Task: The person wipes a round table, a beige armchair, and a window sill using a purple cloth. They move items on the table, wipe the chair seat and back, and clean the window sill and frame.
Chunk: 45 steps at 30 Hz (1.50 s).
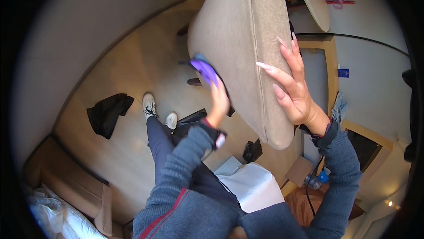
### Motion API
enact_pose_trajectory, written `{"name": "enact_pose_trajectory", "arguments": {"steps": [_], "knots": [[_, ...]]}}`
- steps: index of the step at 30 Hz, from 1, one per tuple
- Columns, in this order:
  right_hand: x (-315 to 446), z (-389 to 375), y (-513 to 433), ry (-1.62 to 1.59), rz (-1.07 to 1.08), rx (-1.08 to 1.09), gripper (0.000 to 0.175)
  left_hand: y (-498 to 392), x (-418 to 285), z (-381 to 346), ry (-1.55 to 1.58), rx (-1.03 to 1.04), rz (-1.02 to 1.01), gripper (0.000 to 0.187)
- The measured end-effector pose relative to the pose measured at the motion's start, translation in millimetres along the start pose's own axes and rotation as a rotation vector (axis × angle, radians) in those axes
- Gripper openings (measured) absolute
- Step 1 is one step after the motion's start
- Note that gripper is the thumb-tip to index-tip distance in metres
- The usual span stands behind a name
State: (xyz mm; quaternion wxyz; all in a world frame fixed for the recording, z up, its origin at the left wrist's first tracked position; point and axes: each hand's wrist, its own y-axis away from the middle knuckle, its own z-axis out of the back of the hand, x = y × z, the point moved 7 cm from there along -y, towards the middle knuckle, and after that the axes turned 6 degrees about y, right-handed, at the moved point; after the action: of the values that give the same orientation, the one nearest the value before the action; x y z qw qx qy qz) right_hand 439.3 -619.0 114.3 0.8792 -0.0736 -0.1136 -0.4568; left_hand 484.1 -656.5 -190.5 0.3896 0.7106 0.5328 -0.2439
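Note:
A beige upholstered seat or cushion with a piped seam fills the upper middle of the view, its narrow side facing me. In my left hand is a purple hand-held cleaning pad or brush; motion blur hides its exact kind. The pad lies against, or very near, the left part of the broad beige face. My right hand rests on the narrow side with fingers spread, the index fingertip near the seam. Dark wooden legs show past the left edge; whether they belong to this piece I cannot tell.
A black cloth or bag lies on the floor left of my shoes. Close to my legs are a white bag and a small black item. A brown sofa stands lower left, a round table upper right.

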Motion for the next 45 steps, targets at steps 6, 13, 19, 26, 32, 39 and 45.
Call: {"name": "enact_pose_trajectory", "arguments": {"steps": [6,13,19,26,32,39,45], "knots": [[1,-1,5,0.004,-0.075,-0.008,0.044,159,-37,-62,-0.108,0.035,-0.064,0.064],[21,2,4,0.205,-0.127,0.050,0.046,94,19,-46,-0.022,-0.141,-0.068,0.065],[139,-49,68,0.138,-0.079,0.235,0.053,29,99,10,0.100,-0.217,0.240,0.067],[84,-154,111,-0.127,-0.444,-0.050,0.045,106,107,-34,0.167,-0.008,0.131,0.062],[60,-194,114,-0.141,-0.420,-0.066,0.051,62,206,-20,0.238,-0.204,0.345,0.057],[19,-266,95,-0.058,-0.540,-0.046,0.057,-13,285,90,0.414,-0.400,0.376,0.054],[13,-281,89,-0.175,-0.632,-0.222,0.052,-8,177,83,0.095,-0.390,0.166,0.041]]}}
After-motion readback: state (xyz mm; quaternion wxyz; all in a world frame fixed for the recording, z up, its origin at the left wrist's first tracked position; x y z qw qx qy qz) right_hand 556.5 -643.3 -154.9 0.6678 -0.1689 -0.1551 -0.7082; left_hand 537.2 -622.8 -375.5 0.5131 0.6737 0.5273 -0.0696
